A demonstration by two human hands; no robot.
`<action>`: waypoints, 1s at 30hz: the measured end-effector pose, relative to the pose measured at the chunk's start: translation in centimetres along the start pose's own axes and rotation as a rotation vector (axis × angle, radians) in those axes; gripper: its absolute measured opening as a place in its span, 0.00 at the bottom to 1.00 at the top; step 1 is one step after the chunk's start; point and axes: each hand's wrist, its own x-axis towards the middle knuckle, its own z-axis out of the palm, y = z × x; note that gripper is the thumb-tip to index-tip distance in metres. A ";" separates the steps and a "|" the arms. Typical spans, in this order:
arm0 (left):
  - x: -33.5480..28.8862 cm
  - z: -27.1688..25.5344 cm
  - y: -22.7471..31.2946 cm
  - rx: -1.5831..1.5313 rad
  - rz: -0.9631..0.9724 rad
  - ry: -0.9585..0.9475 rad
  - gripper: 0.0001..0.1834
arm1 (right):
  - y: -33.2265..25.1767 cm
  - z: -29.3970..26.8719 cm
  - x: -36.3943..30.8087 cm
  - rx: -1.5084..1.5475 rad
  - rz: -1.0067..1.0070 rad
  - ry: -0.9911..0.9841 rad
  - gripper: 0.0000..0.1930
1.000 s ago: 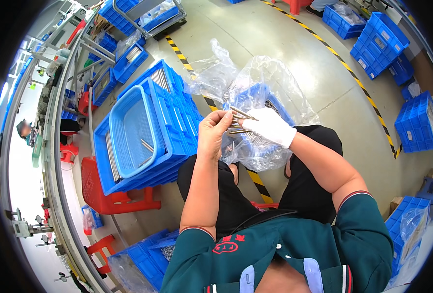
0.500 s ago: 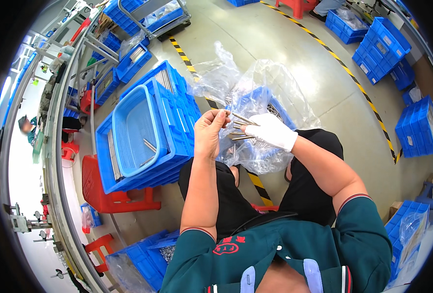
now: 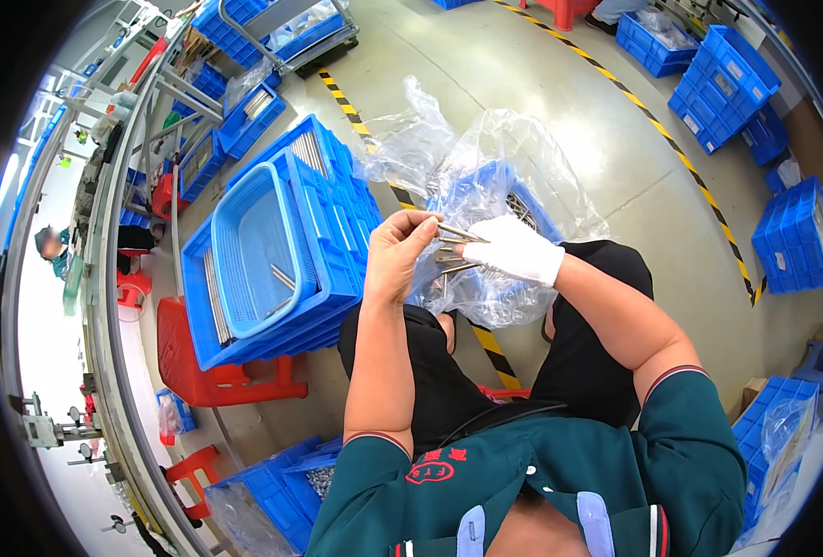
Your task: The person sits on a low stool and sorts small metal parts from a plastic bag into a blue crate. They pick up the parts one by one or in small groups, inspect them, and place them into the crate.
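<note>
My bare left hand (image 3: pixel 398 252) is closed, its thumb and fingers pinching the near end of a thin metal rod (image 3: pixel 460 232). Opposite it, my right hand (image 3: pixel 515 249), in a white glove, is closed round several such rods, whose ends stick out toward the left hand. Both hands are above a blue crate (image 3: pixel 543 218) lined with crumpled clear plastic (image 3: pixel 532 148), and more rods show inside it. To the left, a light-blue mesh basket (image 3: pixel 261 232) holds a few rods (image 3: pixel 283 276). The gloved fingertips are partly hidden.
The basket rests on stacked blue crates (image 3: pixel 337 232) containing rods, beside a red stool (image 3: pixel 184 348). Other blue crates (image 3: pixel 792 237) stand at the right. Black-and-yellow floor tape (image 3: pixel 671 148) crosses the floor. At far left, a person (image 3: pixel 54 251) sits beyond a metal-framed bench (image 3: pixel 105 306).
My left hand has shifted slightly so that its fingertips close on the rod's end, and the rod sits a little lower. The right hand has barely moved, still holding several rods.
</note>
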 end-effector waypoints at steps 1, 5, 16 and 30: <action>0.0 0.0 0.0 -0.006 -0.011 -0.016 0.11 | -0.2 -0.1 -0.1 0.008 0.007 -0.014 0.22; 0.0 0.1 -0.2 0.011 -0.028 -0.037 0.11 | -0.1 -0.1 -0.2 0.049 0.018 -0.032 0.22; 1.2 -1.7 -1.4 -0.140 0.081 0.226 0.09 | -1.3 -0.1 0.5 0.091 0.016 -0.009 0.17; 2.3 -2.7 -5.5 -0.415 -0.082 0.188 0.12 | -20.7 11.4 13.1 -0.410 -0.515 -0.212 0.12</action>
